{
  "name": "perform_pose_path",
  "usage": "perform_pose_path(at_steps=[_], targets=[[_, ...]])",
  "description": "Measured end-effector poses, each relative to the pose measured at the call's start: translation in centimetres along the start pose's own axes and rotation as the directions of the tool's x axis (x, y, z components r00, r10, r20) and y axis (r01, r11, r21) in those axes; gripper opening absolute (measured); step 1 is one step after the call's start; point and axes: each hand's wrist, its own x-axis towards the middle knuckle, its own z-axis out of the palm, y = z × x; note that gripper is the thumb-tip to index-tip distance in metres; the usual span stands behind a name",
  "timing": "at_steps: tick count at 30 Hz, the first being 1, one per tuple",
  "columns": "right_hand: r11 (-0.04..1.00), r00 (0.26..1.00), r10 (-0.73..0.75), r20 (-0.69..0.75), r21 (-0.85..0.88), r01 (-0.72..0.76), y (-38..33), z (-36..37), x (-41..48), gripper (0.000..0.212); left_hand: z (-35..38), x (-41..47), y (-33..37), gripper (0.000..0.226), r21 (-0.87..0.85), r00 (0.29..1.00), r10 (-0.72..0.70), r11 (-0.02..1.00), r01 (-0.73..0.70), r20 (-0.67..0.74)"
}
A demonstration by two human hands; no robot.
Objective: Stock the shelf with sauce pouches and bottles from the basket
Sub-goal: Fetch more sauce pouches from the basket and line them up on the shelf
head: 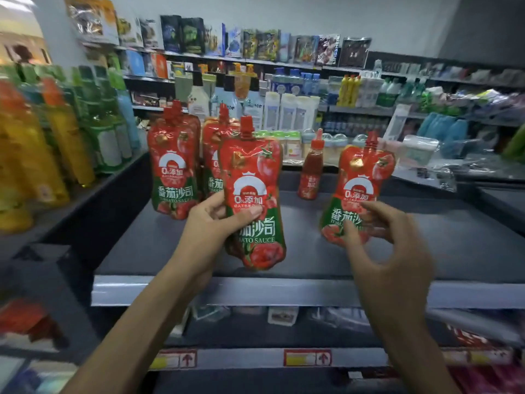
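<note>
My left hand point(216, 220) grips a red and green tomato sauce pouch point(255, 172) by its middle and holds it upright over the dark shelf point(159, 245). My right hand point(383, 240) is at a second pouch point(360, 177), which leans a little on the shelf further right. Its thumb and fingertips lie loosely curled against the front of that pouch, not round it. Two more pouches point(173, 163) stand at the back left of the shelf. A small red sauce bottle point(311, 169) stands at the back between the two nearer pouches. The basket is out of view.
Yellow and green bottles point(56, 143) fill the shelf to the left. The grey front rail point(284, 291) of the shelf runs below my hands, with price tags point(308, 358) on a lower rail. Shelves of bottles and packets line the aisle behind.
</note>
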Motion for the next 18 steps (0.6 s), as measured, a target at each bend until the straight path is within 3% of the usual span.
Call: perform_pose_path(at_steps=[2,4,6,8,13,18], targets=[[0.980,0.970,0.039,0.242,0.181,-0.085,-2.9,2.3,-0.2,0.046,-0.7,-0.4,0.4,0.045,0.021,1.000,0.022,1.000,-0.022,0.001],[0.931,0.856,0.088,0.510,0.263,-0.252,-4.8,4.9,0.0,0.057,-1.2,-0.7,1.0,0.039,0.037,0.999,0.045,0.998,-0.045,-0.007],[0.861,0.744,0.104,0.660,0.315,-0.400,-5.6,7.2,0.2,0.052,-1.8,-0.8,1.5,0.035,0.060,0.998,0.067,0.996,-0.067,-0.003],[0.811,0.704,0.102,0.703,0.351,-0.468,-5.6,8.9,0.4,0.047,-2.0,-0.6,1.7,0.032,0.093,0.996,0.084,0.992,-0.083,-0.003],[0.786,0.757,0.106,0.645,0.411,-0.461,-5.2,12.4,1.2,0.041,-3.8,0.9,2.8,0.038,0.294,0.986,0.165,0.943,-0.157,-0.005],[0.812,0.766,0.130,0.630,0.375,-0.446,-3.9,16.6,3.5,0.045,-8.3,3.4,3.0,0.072,0.575,0.926,0.261,0.816,-0.060,-0.274]])
